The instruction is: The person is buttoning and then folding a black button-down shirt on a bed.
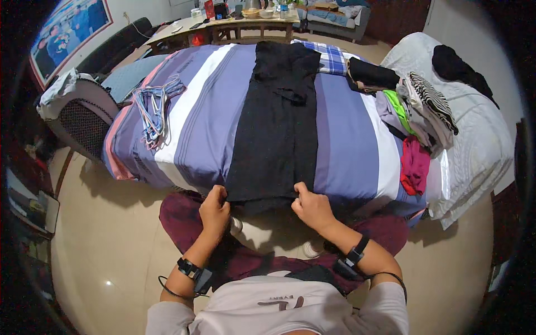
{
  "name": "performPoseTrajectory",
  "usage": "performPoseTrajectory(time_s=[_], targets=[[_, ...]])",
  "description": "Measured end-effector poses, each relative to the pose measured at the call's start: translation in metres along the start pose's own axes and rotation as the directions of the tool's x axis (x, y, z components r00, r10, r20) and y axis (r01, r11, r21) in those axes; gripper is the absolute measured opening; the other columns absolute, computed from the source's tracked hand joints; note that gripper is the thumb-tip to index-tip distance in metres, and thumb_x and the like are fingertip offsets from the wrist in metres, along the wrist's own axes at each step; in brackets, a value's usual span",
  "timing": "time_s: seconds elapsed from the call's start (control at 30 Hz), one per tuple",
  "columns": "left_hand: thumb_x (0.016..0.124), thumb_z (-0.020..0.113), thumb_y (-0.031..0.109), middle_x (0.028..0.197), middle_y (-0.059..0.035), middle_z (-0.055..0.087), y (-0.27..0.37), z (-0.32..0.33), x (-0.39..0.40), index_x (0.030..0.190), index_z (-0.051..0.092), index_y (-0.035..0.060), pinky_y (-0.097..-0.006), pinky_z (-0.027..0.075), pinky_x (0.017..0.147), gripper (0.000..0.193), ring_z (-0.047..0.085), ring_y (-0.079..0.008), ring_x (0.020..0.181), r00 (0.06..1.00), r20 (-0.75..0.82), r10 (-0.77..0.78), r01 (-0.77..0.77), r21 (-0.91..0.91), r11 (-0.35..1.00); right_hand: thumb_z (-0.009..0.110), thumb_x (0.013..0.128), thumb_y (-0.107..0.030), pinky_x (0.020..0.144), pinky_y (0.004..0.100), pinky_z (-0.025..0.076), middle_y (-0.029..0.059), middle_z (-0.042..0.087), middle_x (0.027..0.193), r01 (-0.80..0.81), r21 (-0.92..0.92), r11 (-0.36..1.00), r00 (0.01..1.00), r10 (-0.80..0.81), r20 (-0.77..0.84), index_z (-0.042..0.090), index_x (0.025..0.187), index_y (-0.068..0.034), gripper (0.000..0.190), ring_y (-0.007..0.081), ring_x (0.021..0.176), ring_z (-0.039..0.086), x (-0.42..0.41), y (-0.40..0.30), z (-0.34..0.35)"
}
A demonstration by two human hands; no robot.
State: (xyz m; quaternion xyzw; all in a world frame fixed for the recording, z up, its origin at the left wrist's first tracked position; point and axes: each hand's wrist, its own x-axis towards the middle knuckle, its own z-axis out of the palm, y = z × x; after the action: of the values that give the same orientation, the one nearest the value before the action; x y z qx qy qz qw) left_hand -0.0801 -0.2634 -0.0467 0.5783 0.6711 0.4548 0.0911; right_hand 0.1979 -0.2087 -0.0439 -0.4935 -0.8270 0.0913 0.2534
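Note:
A long black garment (274, 138) lies stretched lengthwise over the striped sheet, its near end hanging slightly past the edge toward me. On its upper part rests a small bunched strip of black cloth (289, 96), perhaps a tie or belt. My left hand (215, 209) pinches the garment's near left corner. The near edge is gripped toward the right by my right hand (312, 207), fingers curled over the fabric. Whether the garment is trousers or a dress cannot be told.
A striped sheet (205, 125) covers the bed-like surface. Wire hangers (155, 109) lie in a heap at left. Folded clothes (431, 113) are piled at right, beside a blue plaid cloth (331, 56) and a white-covered mound (473, 138). A cluttered table (251, 23) stands behind.

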Motion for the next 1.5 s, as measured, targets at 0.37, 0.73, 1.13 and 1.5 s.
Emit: performPoseTrajectory(time_s=[0.37, 0.73, 1.13, 1.5], targets=[[0.069, 0.068, 0.005, 0.084, -0.0106, 0.052, 0.011, 0.001, 0.008, 0.089, 0.052, 0.0076, -0.0434, 0.044, 0.074, 0.026, 0.054, -0.0353, 0.088, 0.952, 0.181, 0.247, -0.277, 0.164, 0.947, 0.070, 0.078, -0.024, 0.064, 0.0386, 0.049, 0.0100, 0.058, 0.097, 0.284, -0.057, 0.957, 0.940, -0.289, -0.182, 0.051, 0.112, -0.009, 0.042, 0.0263, 0.082, 0.062, 0.011, -0.027, -0.024], [0.070, 0.069, 0.008, 0.086, -0.0115, 0.058, -0.003, -0.018, 0.029, 0.091, 0.054, 0.0078, -0.0478, 0.047, 0.068, 0.026, 0.059, -0.0374, 0.083, 0.852, 0.469, 0.230, -0.403, 0.310, 0.861, 0.057, 0.083, -0.017, 0.055, 0.0367, 0.049, 0.0028, 0.054, 0.073, 0.511, -0.248, 0.823, 0.839, -0.540, -0.064, 0.055, 0.090, -0.013, 0.008, 0.0214, 0.067, 0.061, 0.026, -0.013, -0.012], [0.083, 0.068, 0.014, 0.116, -0.0145, 0.063, 0.069, 0.009, 0.127, 0.108, 0.062, 0.0034, -0.0430, 0.044, 0.099, 0.027, 0.055, -0.0349, 0.117, 0.700, 0.422, 0.576, -0.588, -0.117, 0.800, 0.066, 0.088, -0.022, 0.079, 0.0390, 0.052, 0.0100, 0.065, 0.105, 0.531, 0.090, 0.843, 0.846, -0.522, -0.106, 0.066, 0.097, -0.009, 0.017, 0.0272, 0.096, 0.064, 0.098, -0.011, -0.050], [0.093, 0.056, 0.043, 0.157, -0.0139, 0.028, 0.042, 0.085, 0.088, 0.151, 0.035, 0.0291, -0.0536, 0.013, 0.120, 0.063, 0.022, -0.0317, 0.147, 0.461, 0.670, 0.582, -0.820, 0.071, 0.568, 0.050, 0.097, -0.038, 0.119, 0.0454, 0.020, 0.0125, 0.034, 0.156, 0.394, -0.173, 0.903, 0.918, -0.395, 0.028, 0.041, 0.148, -0.018, 0.056, 0.0314, 0.144, 0.029, 0.185, 0.042, 0.017]])
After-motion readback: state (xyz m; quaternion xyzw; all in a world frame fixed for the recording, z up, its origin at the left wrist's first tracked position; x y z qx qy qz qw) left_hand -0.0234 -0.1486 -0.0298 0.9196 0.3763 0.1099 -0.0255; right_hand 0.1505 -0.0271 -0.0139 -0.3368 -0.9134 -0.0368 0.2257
